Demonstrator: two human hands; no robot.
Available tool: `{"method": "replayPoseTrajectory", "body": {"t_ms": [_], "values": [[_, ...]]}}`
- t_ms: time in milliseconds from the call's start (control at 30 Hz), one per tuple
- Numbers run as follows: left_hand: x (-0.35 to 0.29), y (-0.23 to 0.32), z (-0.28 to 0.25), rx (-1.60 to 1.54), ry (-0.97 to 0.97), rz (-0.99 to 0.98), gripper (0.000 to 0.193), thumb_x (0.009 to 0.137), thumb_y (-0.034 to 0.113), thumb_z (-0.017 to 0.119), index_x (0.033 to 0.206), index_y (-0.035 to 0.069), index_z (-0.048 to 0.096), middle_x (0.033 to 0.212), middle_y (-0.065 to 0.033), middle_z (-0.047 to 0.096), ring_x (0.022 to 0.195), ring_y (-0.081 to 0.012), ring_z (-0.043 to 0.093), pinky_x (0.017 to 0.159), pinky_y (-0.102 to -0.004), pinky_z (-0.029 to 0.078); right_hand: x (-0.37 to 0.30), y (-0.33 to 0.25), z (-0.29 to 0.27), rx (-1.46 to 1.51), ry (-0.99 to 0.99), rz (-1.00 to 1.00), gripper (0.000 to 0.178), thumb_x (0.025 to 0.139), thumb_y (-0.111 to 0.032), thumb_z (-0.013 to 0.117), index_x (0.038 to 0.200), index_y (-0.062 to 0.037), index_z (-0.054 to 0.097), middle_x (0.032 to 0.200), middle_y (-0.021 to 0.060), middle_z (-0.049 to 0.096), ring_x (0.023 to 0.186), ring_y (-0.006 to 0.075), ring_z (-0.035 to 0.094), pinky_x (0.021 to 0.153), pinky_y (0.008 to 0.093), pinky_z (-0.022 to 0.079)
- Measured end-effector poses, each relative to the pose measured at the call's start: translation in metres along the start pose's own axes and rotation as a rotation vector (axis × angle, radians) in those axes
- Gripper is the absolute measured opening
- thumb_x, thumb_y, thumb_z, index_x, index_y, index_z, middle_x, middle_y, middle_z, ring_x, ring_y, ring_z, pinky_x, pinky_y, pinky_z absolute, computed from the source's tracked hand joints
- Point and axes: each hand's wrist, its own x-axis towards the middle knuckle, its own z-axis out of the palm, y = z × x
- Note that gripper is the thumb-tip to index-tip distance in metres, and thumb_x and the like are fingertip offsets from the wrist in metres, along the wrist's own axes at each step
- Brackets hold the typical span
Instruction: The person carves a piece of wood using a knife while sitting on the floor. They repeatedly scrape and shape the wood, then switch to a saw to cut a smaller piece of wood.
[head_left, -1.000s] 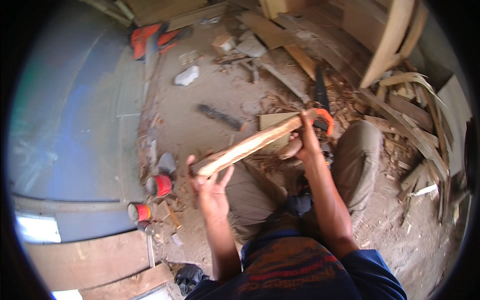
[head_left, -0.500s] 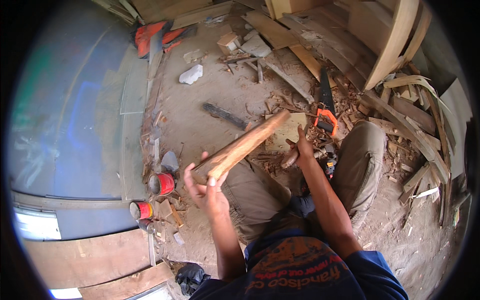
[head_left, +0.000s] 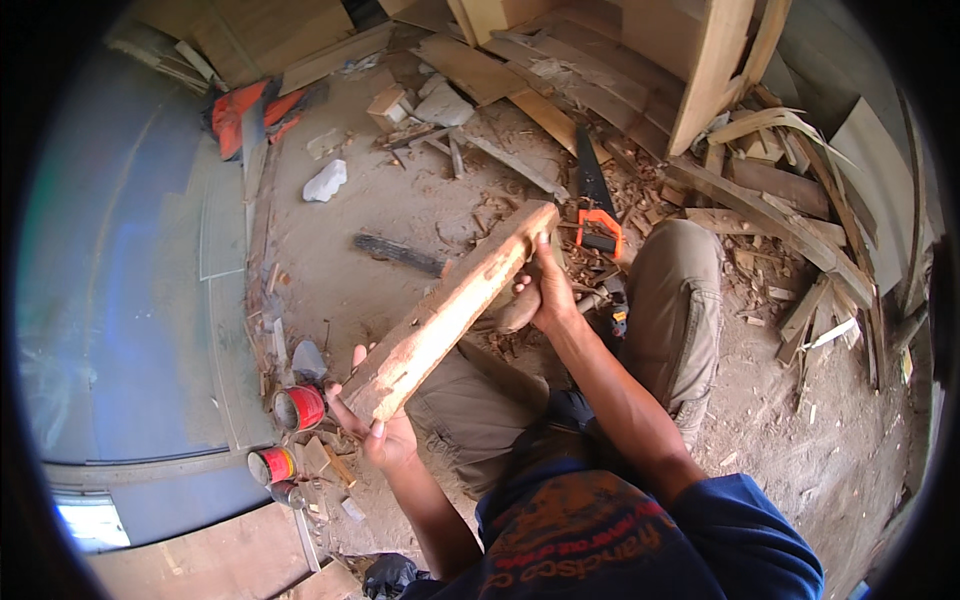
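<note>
A rough wooden block [head_left: 455,308], long with a pale hewn face, is held at a slant in front of my lap. My left hand [head_left: 385,432] grips its lower left end, thumb on the near edge and fingers around the far side. At the upper right end, my right hand [head_left: 550,292] has its thumb against the block. The same hand is closed around a tool with a rounded wooden handle [head_left: 518,313]; its working end is hidden. Just beyond, a handsaw [head_left: 598,205] with an orange and black handle lies on the shavings.
Wood scraps and boards [head_left: 790,240] are heaped on the right. A dark charred stick [head_left: 400,252] and a white lump [head_left: 325,181] lie on the dirt floor. Two red cans [head_left: 299,408] stand at the left beside a large blue-grey panel [head_left: 140,300]. An orange cloth [head_left: 238,118] lies far left.
My right hand has come up to the block's far end, the tool handle still in it. The block has turned its pale face upward. The whole view has shifted slightly.
</note>
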Motion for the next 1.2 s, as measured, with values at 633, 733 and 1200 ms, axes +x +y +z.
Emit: {"method": "replayPoseTrajectory", "body": {"t_ms": [633, 733, 1200], "values": [[0.021, -0.042, -0.014, -0.555, 0.392, -0.080, 0.053, 0.095, 0.031, 0.070, 0.136, 0.001, 0.055, 0.140, -0.0131, 0.060, 0.135, -0.0278, 0.051, 0.121, -0.0490, 0.032, -0.003, -0.014, -0.009, 0.023, -0.284, -0.192, 0.023, 0.092, -0.022, 0.076, 0.100, -0.0074, 0.061, 0.081, 0.0030, 0.064, 0.064, 0.0124, 0.060, 0.059, 0.0283, 0.053], [0.032, -0.038, 0.001, -0.506, 0.341, -0.043, 0.057, 0.089, 0.038, 0.075, 0.136, 0.011, 0.058, 0.140, -0.0095, 0.060, 0.135, -0.0276, 0.050, 0.121, -0.0525, 0.031, -0.002, -0.004, -0.009, -0.013, -0.263, -0.175, 0.026, 0.094, -0.027, 0.074, 0.104, -0.0077, 0.061, 0.083, 0.0024, 0.063, 0.063, 0.0116, 0.059, 0.059, 0.0288, 0.054], [0.078, -0.083, 0.026, -0.166, 0.437, 0.064, 0.041, 0.093, 0.006, 0.071, 0.132, 0.006, 0.057, 0.122, -0.0062, 0.066, 0.113, -0.0185, 0.063, 0.102, -0.0491, 0.051, 0.123, 0.015, -0.207, -1.185, 0.378, -0.019, 0.061, 0.089, -0.037, 0.076, 0.126, 0.0061, 0.054, 0.103, 0.0193, 0.069, 0.092, 0.0327, 0.072, 0.074, 0.0408, 0.056]]}}
